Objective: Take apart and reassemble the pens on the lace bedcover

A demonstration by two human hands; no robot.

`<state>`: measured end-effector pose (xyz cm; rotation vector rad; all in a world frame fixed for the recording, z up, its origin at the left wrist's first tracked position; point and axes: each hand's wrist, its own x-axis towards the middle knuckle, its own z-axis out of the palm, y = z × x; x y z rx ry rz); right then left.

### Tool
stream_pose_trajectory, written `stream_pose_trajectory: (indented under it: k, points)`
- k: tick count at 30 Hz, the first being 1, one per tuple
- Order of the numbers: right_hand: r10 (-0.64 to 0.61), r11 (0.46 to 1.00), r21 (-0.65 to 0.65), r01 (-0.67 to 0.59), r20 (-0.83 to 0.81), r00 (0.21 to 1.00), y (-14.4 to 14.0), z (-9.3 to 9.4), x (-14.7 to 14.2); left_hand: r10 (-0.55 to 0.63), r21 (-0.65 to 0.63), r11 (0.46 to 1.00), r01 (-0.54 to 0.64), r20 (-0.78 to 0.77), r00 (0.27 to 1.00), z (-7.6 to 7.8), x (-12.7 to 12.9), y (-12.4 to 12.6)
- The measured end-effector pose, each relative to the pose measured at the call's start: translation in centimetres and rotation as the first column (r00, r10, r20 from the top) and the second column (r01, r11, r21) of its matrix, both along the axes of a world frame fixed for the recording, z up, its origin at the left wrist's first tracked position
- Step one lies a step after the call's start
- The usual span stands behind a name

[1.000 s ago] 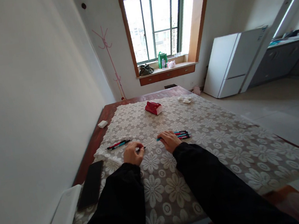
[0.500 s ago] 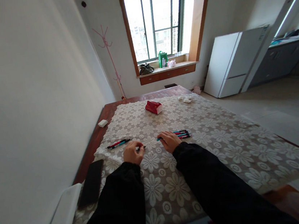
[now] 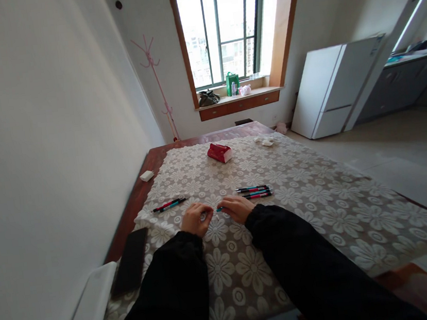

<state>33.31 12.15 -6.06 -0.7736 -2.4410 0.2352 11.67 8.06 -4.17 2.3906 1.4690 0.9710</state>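
My left hand (image 3: 197,219) is closed in a pinch above the patterned tablecloth, its fingertips turned to the right. A small dark pen part showed in these fingers a moment ago; now the fingers mostly hide it. Facing it, my right hand (image 3: 236,209) pinches a blue pen barrel (image 3: 218,209), of which only a short end shows. The two sets of fingertips are close, with a narrow gap between them. Several pens (image 3: 257,192) in blue, red and black lie just beyond my right hand. To the left, red and blue pens (image 3: 169,205) lie side by side.
The flowered tablecloth (image 3: 254,269) covers most of the wooden table. A red tissue pack (image 3: 219,153) lies farther back, with crumpled white tissues (image 3: 267,142) to its right. Along the left edge are a small white box (image 3: 146,176), a black flat slab (image 3: 129,261) and a white device (image 3: 89,307).
My right hand has moved left, away from the right-hand pens, bringing the blue barrel toward my left hand. My left hand has shifted slightly right, and its dark piece is now mostly hidden.
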Motion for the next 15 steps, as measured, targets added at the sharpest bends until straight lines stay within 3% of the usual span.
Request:
stream_pose_trajectory:
  k: [8,15]
  points:
    - [0.019,1.0,0.013,-0.019,0.029,0.999,-0.2,0.1,-0.1,-0.061,0.012,0.998,0.061,-0.004,0.998,-1.1,-0.5,0.6]
    - [-0.026,0.999,0.031,0.025,0.014,1.0,0.0,0.0,-0.1,-0.062,0.007,0.998,0.062,-0.018,0.998,-0.9,-0.3,0.5]
